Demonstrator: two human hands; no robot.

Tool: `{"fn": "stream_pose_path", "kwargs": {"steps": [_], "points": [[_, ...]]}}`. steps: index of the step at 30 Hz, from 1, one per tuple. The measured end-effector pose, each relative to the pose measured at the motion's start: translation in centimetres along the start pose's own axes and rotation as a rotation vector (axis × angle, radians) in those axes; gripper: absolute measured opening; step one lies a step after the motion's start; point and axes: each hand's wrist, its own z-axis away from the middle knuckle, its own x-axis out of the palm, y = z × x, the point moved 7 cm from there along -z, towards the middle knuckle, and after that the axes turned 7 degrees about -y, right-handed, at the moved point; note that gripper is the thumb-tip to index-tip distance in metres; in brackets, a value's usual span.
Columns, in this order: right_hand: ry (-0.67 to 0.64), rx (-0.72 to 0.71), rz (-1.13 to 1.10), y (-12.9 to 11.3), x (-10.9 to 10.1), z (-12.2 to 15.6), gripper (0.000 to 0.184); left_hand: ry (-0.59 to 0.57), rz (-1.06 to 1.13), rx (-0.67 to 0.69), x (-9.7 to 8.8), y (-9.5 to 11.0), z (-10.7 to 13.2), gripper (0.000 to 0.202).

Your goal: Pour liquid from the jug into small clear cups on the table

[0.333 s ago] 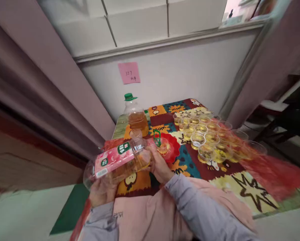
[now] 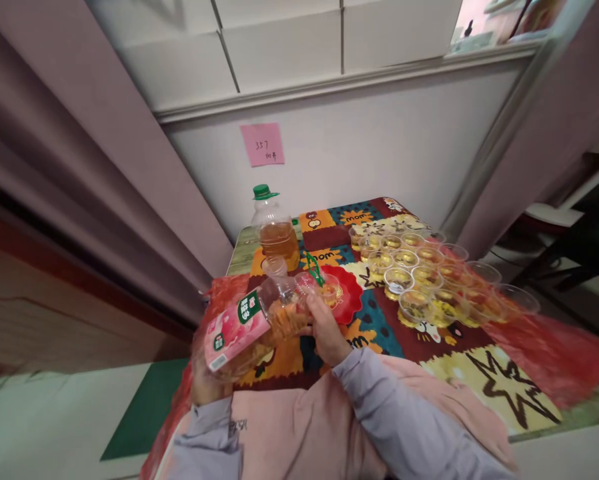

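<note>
A large clear juice bottle (image 2: 239,330) with a pink label lies slanted across my hands, its base low on the left and its neck end up to the right. Amber liquid shows inside. My left hand (image 2: 209,380) is wrapped round the base end, partly hidden. With my right hand (image 2: 327,333) I grip the neck end, fingers against the clear plastic. A green loop (image 2: 314,270) shows at the neck. Just beyond lies a red scalloped plate (image 2: 352,297), with a clear cup (image 2: 332,292) on it, partly hidden by the bottle. Another clear rim (image 2: 274,267) shows behind the bottle.
A second bottle (image 2: 278,240) with a green cap stands at the back left, partly full. Several clear cups of yellow liquid (image 2: 399,280) crowd the right side of the patterned tablecloth (image 2: 324,237). Red plastic film (image 2: 554,353) lies at the right edge.
The bottle's base end has dropped and shifted right, so the bottle slants more, neck end up. My left hand has moved with it; my right hand stays near the neck.
</note>
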Motion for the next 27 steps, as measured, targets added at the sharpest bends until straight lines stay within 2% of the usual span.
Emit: {"fn": "stream_pose_path", "kwargs": {"steps": [3, 5, 8, 10, 12, 14, 17, 20, 24, 27], "points": [[0.029, -0.059, 0.074, -0.7, -0.1, 0.4, 0.07, 0.054, 0.046, 0.008, -0.7, -0.3, 0.2, 0.076], [0.029, -0.084, 0.114, -0.8, 0.0, 0.5, 0.071, 0.046, -0.006, 0.087, -1.2, 0.2, 0.6, 0.088], [0.041, -0.106, 0.145, -0.7, -0.1, 0.6, 0.073, -0.079, -0.243, 0.251, -1.1, 2.0, 1.4, 0.105], [0.054, -0.123, 0.141, -0.6, -0.3, 0.6, 0.075, -0.188, -0.378, 0.299, -1.0, 2.8, 1.7, 0.116], [0.047, -0.146, 0.132, -0.7, -0.2, 0.7, 0.075, -0.272, -0.502, 0.3, -1.2, 3.0, 1.8, 0.118], [0.02, -0.167, 0.113, -0.8, 0.2, 0.7, 0.073, -0.304, -0.604, 0.278, -1.7, 2.9, 1.7, 0.118], [-0.007, -0.177, 0.078, -1.0, 0.8, 0.8, 0.068, -0.289, -0.634, 0.266, -2.4, 2.6, 1.4, 0.117], [0.022, -0.16, 0.077, -1.4, 0.9, 1.0, 0.067, -0.26, -0.633, 0.275, -2.8, 2.4, 1.4, 0.112], [0.113, -0.137, 0.103, -3.3, -0.9, 2.1, 0.069, -0.216, -0.644, 0.259, -3.5, 1.9, 1.4, 0.106], [0.112, -0.198, 0.24, -6.9, -2.9, 3.0, 0.06, -0.195, -0.586, 0.257, -3.9, 1.2, 1.2, 0.11]]}}
